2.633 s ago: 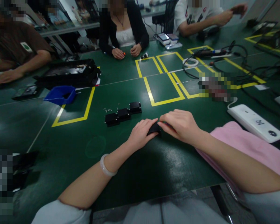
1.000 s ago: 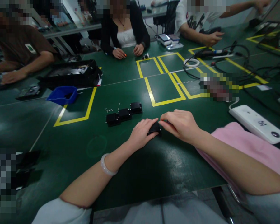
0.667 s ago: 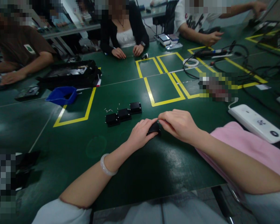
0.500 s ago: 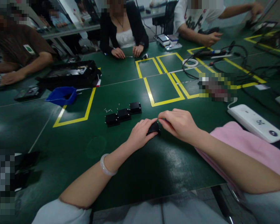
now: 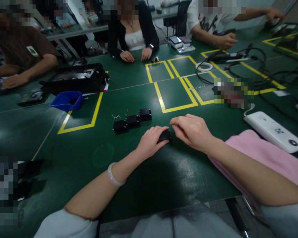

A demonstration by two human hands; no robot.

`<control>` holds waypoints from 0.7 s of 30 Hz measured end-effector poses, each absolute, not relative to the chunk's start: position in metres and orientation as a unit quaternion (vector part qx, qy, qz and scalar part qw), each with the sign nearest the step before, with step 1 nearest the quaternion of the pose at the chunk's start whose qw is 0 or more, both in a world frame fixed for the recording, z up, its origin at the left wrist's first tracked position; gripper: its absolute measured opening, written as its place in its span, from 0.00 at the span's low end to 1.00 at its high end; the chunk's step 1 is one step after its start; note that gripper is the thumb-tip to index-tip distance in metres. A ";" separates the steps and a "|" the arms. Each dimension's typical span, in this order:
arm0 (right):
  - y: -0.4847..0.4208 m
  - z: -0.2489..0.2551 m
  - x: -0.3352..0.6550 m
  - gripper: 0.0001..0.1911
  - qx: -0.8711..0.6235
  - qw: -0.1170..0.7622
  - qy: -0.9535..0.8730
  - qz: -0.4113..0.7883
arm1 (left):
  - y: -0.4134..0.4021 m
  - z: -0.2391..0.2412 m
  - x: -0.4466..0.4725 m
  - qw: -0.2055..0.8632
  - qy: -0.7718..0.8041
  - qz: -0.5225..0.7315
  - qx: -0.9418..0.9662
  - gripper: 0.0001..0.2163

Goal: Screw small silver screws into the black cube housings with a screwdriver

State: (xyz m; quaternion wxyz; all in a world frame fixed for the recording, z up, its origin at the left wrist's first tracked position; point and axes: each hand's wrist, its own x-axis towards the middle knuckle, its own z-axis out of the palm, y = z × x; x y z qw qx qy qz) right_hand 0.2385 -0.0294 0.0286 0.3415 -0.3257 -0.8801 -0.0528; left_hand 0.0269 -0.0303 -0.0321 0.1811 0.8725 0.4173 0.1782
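My left hand (image 5: pixel 151 140) grips a small black block-shaped part (image 5: pixel 165 135) on the green table, fingers over its top and thumb along its near side. Just right of that part, my right hand (image 5: pixel 190 130) is held with thumb and index finger pinched together; whatever they hold, if anything, is too small to make out. Three similar black blocks, a left one (image 5: pixel 119 126), a middle one (image 5: pixel 132 121) and a right one (image 5: pixel 145 114), stand in a slanting row beyond my left hand. Tiny screw-like pieces (image 5: pixel 116 116) lie scattered behind the row.
A blue bin (image 5: pixel 67 100) and a black tray-like case (image 5: pixel 74 78) are at the left. On my right are a white power strip (image 5: pixel 275 131) and pink cloth (image 5: pixel 250 148). Yellow tape (image 5: pixel 181 108) marks the table (image 5: pixel 129 201). Several people sit across, near cables (image 5: pixel 258 49).
My right hand has moved slightly right, away from the left fingertips and the held black part. The left hand keeps its grip. The whole view has shifted a little.
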 end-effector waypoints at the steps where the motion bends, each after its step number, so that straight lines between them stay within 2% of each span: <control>1: -0.029 0.028 0.239 0.12 -0.327 0.338 -0.881 -0.050 | -0.030 -0.032 0.027 0.181 0.418 0.177 0.873 0.20; 21: -0.031 0.028 0.233 0.12 -0.327 0.349 -0.876 -0.061 | -0.030 -0.032 0.028 0.178 0.425 0.169 0.871 0.18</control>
